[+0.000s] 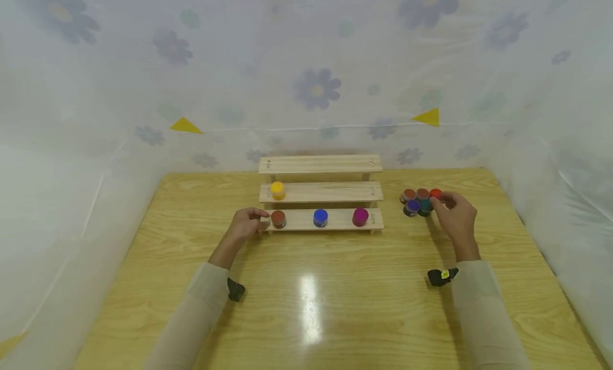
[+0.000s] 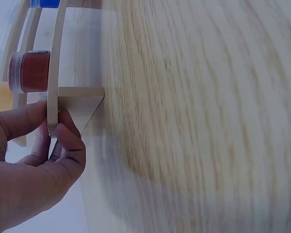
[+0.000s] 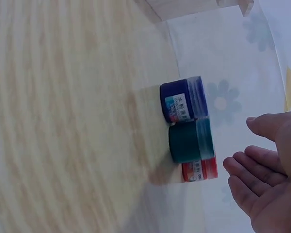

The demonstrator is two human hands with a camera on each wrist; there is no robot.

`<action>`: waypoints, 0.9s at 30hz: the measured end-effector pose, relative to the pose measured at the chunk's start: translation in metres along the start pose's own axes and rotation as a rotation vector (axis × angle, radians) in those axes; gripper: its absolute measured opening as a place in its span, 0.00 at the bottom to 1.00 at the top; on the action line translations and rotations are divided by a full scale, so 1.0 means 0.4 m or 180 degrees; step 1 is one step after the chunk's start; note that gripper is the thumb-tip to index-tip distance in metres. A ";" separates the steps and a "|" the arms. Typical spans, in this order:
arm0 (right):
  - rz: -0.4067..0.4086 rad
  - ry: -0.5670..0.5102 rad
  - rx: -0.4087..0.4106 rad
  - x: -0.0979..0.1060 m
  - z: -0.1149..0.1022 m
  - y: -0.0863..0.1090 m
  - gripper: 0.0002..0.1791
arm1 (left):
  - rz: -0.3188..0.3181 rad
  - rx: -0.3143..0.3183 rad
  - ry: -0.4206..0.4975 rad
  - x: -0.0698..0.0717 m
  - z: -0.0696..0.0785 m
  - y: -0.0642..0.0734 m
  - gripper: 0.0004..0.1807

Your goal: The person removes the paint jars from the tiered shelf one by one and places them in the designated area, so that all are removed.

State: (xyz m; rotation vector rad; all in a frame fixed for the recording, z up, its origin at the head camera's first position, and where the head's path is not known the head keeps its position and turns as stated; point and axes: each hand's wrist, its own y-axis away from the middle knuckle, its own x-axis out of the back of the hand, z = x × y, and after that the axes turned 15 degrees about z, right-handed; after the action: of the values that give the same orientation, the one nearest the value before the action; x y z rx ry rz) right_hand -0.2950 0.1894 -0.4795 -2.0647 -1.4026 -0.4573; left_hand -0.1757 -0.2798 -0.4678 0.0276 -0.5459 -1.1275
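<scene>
A three-step wooden rack (image 1: 321, 191) stands at the back of the table. My left hand (image 1: 246, 224) pinches the left end of its lowest step, thumb on one face and fingers curled under, as the left wrist view shows. Just beside that grip sits a brown paint jar (image 2: 35, 72). My right hand (image 1: 457, 215) is over the jar cluster at the right; in the right wrist view its fingers are apart from the jars and hold nothing. Nearest to it are a red paint jar (image 3: 200, 170) and a dark green paint jar (image 3: 190, 141), with a dark purple paint jar (image 3: 183, 100) alongside.
On the lowest step are a blue jar (image 1: 320, 218) and a magenta jar (image 1: 360, 216); a yellow jar (image 1: 278, 190) is on the middle step. Two reddish-brown jars, one (image 1: 408, 196) leftmost, are in the cluster. Flowered sheeting (image 1: 316, 88) encloses the table's back and sides.
</scene>
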 end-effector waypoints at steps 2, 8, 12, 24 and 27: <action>0.0042 -0.0069 -0.0011 -0.004 -0.010 0.000 0.29 | -0.0006 0.0005 -0.0007 -0.001 0.000 -0.002 0.15; 0.0142 -0.0142 -0.0006 -0.022 -0.040 0.004 0.26 | -0.0023 -0.0007 -0.0005 0.000 0.002 -0.004 0.15; 0.0184 -0.0205 -0.0003 -0.032 -0.057 0.006 0.25 | -0.0059 0.0035 0.0016 0.005 0.017 0.005 0.15; 0.0061 -0.0297 0.0116 -0.054 -0.111 0.020 0.24 | -0.0077 0.0035 -0.0026 0.018 0.078 0.069 0.16; 0.0031 -0.0339 0.0128 -0.066 -0.121 0.026 0.24 | -0.0068 0.0015 -0.0032 0.018 0.077 0.068 0.16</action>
State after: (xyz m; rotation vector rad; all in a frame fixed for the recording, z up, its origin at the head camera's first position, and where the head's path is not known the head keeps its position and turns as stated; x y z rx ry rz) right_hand -0.2932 0.1364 -0.4608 -2.0893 -1.4502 -0.3164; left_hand -0.1634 -0.2662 -0.4302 0.0318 -0.5585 -1.1478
